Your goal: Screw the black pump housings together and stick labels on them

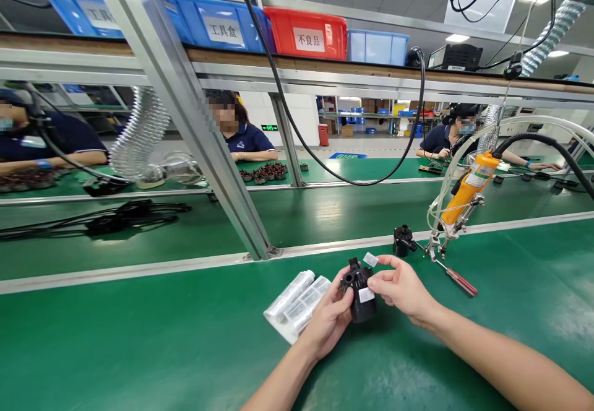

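Note:
A black cylindrical housing, resembling a small pump [364,311], is held in my left hand [327,315], whose fingers wrap round its left side. On its front sits a small white label [366,294]. Beside its upper right, my right hand [401,287] has thumb and index finger close together, and a second small white label [370,259] sticks up at the index fingertip. Left of my left hand lie curled white label sheets [294,299] on the green bench. A similar black part [403,241] stands behind my right hand.
An orange electric screwdriver [471,188] stands in a metal holder at right, near a red-handled screwdriver [464,282]. A slanted aluminium post [223,182] rises at left. Black cables [116,219] lie on the belt beyond. Several people sit across. Blue and red bins [306,33] line the shelf.

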`<state>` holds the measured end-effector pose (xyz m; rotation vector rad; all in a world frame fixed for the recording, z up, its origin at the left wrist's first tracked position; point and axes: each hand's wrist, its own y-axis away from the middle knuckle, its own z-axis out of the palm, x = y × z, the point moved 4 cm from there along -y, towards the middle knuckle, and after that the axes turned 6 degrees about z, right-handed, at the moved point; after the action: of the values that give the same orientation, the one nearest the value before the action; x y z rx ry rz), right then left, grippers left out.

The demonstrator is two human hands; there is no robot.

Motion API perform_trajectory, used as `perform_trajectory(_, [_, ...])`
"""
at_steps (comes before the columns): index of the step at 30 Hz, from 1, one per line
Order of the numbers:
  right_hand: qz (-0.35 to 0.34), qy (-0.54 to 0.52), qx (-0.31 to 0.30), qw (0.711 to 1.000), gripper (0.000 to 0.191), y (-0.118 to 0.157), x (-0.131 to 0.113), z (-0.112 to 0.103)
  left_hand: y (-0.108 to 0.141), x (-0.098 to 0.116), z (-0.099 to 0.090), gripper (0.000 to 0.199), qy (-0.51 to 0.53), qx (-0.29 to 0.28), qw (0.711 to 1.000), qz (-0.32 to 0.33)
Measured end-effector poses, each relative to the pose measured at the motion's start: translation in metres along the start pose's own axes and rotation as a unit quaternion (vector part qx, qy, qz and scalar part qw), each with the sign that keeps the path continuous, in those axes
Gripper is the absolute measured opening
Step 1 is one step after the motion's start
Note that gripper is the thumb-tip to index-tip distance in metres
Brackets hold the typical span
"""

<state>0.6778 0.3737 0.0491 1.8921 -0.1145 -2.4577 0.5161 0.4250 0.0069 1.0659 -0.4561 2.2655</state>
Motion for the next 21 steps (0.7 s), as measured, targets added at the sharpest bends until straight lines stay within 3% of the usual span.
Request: perform_trajectory(21, [-0.109,0.089,0.028,0.990,0.059,0.0077,0.0015,0.0036,-0.0005,-0.0023,-0.0019,0.063,0.002,0.008,1.000,0.006])
